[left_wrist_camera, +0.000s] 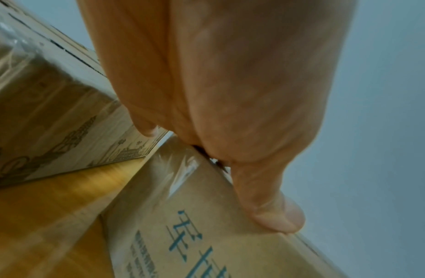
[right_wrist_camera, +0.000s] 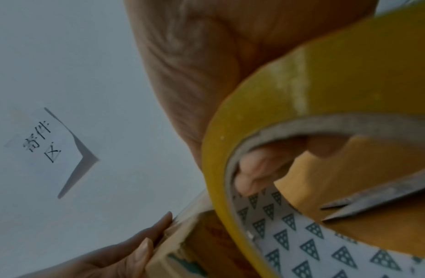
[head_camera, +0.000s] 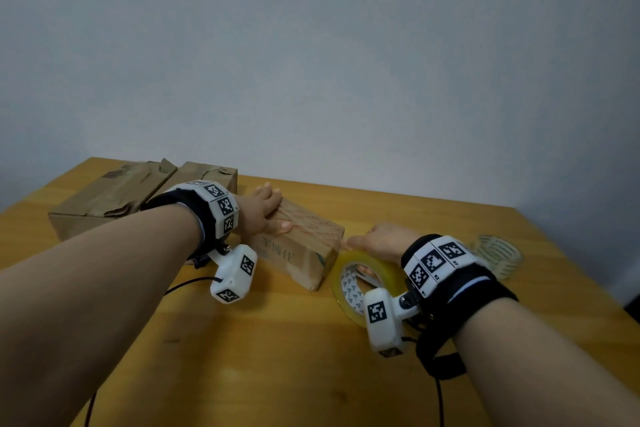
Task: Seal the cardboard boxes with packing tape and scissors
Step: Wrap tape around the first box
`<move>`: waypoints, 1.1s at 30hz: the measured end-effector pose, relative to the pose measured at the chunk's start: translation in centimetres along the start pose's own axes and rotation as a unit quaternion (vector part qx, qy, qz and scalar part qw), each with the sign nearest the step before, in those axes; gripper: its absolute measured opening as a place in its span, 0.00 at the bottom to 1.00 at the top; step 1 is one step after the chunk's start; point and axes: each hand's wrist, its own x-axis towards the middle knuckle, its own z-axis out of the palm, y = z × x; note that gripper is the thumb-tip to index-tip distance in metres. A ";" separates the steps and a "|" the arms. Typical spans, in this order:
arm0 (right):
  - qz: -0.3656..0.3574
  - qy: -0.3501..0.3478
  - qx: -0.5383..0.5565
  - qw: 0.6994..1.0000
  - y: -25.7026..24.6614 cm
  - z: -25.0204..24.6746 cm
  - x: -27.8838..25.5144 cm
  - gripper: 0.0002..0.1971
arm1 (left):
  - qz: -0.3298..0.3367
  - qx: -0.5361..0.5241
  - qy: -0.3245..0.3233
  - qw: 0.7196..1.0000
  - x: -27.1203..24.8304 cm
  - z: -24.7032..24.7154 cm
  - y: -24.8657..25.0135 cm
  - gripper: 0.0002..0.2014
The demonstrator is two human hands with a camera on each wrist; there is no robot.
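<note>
A small brown cardboard box (head_camera: 304, 253) with printed characters lies slanted in the middle of the wooden table (head_camera: 277, 357). My left hand (head_camera: 268, 210) grips its far end from above; the thumb (left_wrist_camera: 273, 212) lies along the box's (left_wrist_camera: 206, 235) top edge and the fingers reach over the far side. My right hand (head_camera: 377, 243) holds a yellow packing tape roll (head_camera: 370, 257) upright just right of the box, with fingers hooked inside the core (right_wrist_camera: 254, 169). Scissor blades (right_wrist_camera: 373, 199) show on the table through the roll (right_wrist_camera: 301, 84).
Two larger taped cardboard boxes (head_camera: 110, 198) (head_camera: 211, 173) stand side by side at the back left, close behind my left hand. A clear tape roll (head_camera: 500, 255) lies at the right. A paper sign (right_wrist_camera: 47, 143) hangs on the wall behind.
</note>
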 end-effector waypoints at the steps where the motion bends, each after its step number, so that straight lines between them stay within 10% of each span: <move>1: 0.002 -0.006 0.002 1.000 -0.1 0.1 0.1 0.36 | -0.001 0.003 -0.002 1.000 0.0 0.1 0.1 0.42; 12: 0.004 -0.028 0.033 0.999 -1.3 0.3 -0.4 0.22 | 0.045 0.054 0.087 0.994 -0.8 1.8 3.0 0.25; 26: -0.027 -0.046 0.069 0.996 -1.5 1.2 -0.7 0.12 | 0.145 0.060 0.042 0.987 -4.5 2.1 6.6 0.42; 33: -0.069 -0.051 0.038 0.996 -1.0 1.2 -2.3 0.30 | 0.101 0.101 0.041 0.989 -3.3 2.4 9.3 0.63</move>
